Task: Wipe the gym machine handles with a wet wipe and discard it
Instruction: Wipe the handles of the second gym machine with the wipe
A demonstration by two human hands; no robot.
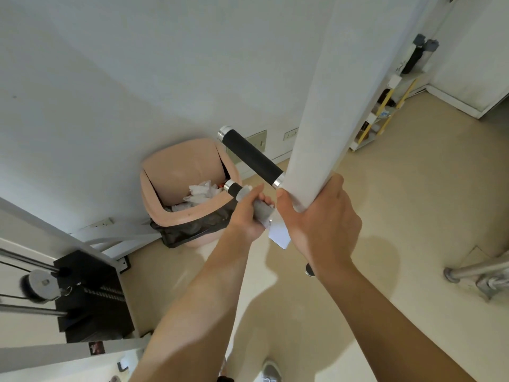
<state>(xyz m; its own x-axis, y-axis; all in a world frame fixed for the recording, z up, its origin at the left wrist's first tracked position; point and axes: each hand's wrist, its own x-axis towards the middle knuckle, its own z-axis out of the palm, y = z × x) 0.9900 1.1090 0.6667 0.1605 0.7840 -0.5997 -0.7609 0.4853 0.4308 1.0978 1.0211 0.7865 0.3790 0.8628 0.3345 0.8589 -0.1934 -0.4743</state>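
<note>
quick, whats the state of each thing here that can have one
left hand: gripping grey wet wipe
right hand: gripping white machine post
grey wet wipe: wrapped round lower black foam handle
lower black foam handle: mostly covered
upper black foam handle: bare, untouched
pink plastic bin: lid tilted open, crumpled white paper inside

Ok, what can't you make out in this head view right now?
1. The lower black foam handle: only its silver-capped tip shows; the grey wet wipe and left hand cover the rest.
2. A dark grip end: mostly behind the wrist of the right hand, which grips the white machine post.
3. The pulley wheel: motion-blurred.
4. Items on the far white shelf: too small.
</note>
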